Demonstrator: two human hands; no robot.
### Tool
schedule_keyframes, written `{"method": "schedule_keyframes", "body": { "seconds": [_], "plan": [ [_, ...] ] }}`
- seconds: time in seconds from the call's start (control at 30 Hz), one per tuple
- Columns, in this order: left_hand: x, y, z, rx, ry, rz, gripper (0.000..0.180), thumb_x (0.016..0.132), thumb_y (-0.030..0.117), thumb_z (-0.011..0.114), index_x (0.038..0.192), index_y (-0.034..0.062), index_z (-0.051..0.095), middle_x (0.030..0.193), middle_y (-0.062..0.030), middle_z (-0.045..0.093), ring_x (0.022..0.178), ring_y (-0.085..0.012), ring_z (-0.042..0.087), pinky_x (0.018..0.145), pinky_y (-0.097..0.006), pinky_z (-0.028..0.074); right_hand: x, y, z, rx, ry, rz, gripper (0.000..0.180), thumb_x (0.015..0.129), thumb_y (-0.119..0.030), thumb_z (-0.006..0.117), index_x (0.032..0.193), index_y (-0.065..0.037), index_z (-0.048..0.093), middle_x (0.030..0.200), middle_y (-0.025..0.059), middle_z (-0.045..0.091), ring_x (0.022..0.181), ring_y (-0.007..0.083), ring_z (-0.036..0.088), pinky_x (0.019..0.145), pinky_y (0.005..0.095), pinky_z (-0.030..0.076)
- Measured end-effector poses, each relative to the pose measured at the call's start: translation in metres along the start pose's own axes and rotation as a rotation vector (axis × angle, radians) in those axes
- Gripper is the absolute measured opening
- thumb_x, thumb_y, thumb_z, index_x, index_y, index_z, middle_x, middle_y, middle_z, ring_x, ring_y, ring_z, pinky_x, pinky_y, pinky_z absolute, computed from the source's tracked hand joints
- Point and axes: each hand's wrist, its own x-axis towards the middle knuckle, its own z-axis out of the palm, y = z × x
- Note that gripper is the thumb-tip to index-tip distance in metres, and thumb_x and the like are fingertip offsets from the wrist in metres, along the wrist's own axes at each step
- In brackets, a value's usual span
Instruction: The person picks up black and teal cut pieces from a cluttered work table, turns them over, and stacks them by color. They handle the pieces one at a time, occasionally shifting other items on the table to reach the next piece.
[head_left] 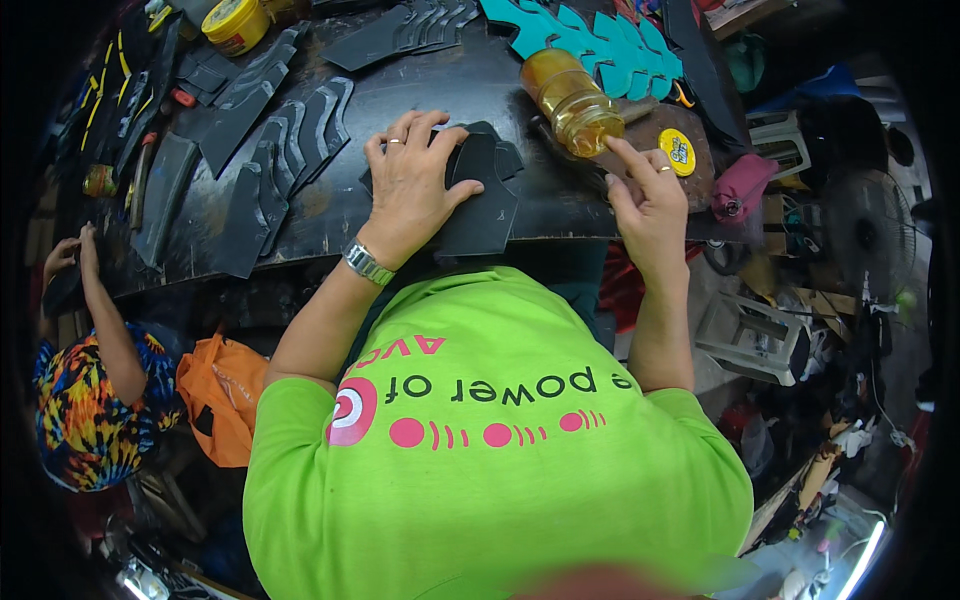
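Note:
My left hand (418, 175) lies with its fingers spread on a small stack of black cut pieces (482, 205) at the table's near edge. A ring and a metal watch (367, 262) are on that arm. To the right, my right hand (650, 195) is closed, index finger and thumb close together beside the mouth of a glass jar (572, 100) of amber liquid. A thin dark strip or handle runs toward those fingers; what they hold is too unclear to name. A round yellow lid (677, 152) lies just past that hand on a brown board (645, 135).
Rows of black cut pieces (290, 140) cover the table's left and far parts. Teal pieces (590, 45) lie at the far right, a yellow tub (235, 25) far left. Another person's hands (75, 255) are at the left edge. A grey stool (752, 335) stands right.

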Motion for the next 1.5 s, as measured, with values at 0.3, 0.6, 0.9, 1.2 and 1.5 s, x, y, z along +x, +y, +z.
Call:
{"method": "schedule_keyframes", "body": {
  "seconds": [0.3,0.6,0.9,1.2,1.5],
  "plan": [
    [0.011,-0.016,-0.01,-0.57,0.09,-0.004,0.018,0.083,0.014,0.08,0.085,0.0069,0.064,0.1,-0.0054,0.071,0.095,-0.0201,0.067,0.083,-0.032,0.049,-0.005,-0.006,0.016,-0.393,-0.132,0.006,0.043,0.084,-0.007,0.066,0.127,-0.012,0.065,0.105,0.0182,0.056,0.087,0.038,0.065,0.073,0.0481,0.054],
    [0.006,0.005,-0.033,-1.396,-0.217,-0.375,0.025,0.093,0.011,0.073,0.115,-0.0024,0.069,0.099,-0.0024,0.072,0.084,-0.0055,0.064,0.074,-0.021,0.054,-0.001,-0.049,-0.007,0.515,0.066,-0.18,0.046,0.074,0.019,0.052,0.106,-0.005,0.075,0.118,0.0092,0.056,0.107,0.0209,0.059,0.094,0.0297,0.046],
    [0.006,0.021,-0.037,-1.309,-0.389,-0.313,0.028,0.094,0.016,0.071,0.115,-0.0028,0.072,0.094,-0.0022,0.074,0.083,-0.0054,0.065,0.074,-0.023,0.055,0.01,-0.047,0.036,0.665,-0.098,-0.199,0.051,0.076,0.017,0.047,0.113,-0.006,0.074,0.128,0.0109,0.053,0.12,0.0225,0.055,0.102,0.0317,0.044],
    [0.004,0.018,-0.034,-1.381,-0.372,-0.351,0.026,0.095,0.014,0.07,0.114,-0.0029,0.072,0.095,-0.0024,0.073,0.082,-0.0051,0.065,0.073,-0.022,0.054,0.006,-0.044,0.044,0.545,-0.037,-0.221,0.046,0.079,0.017,0.053,0.111,-0.007,0.075,0.124,0.0111,0.057,0.11,0.022,0.061,0.094,0.0309,0.048],
    [0.007,0.012,-0.029,-1.607,-0.238,-0.489,0.028,0.096,0.014,0.069,0.118,-0.0032,0.069,0.098,-0.0039,0.073,0.082,-0.0069,0.068,0.072,-0.021,0.056,0.001,-0.041,0.041,0.643,0.044,-0.228,0.041,0.083,0.016,0.056,0.117,0.0,0.072,0.131,0.0102,0.056,0.118,0.02,0.057,0.101,0.0305,0.044]
  ]
}}
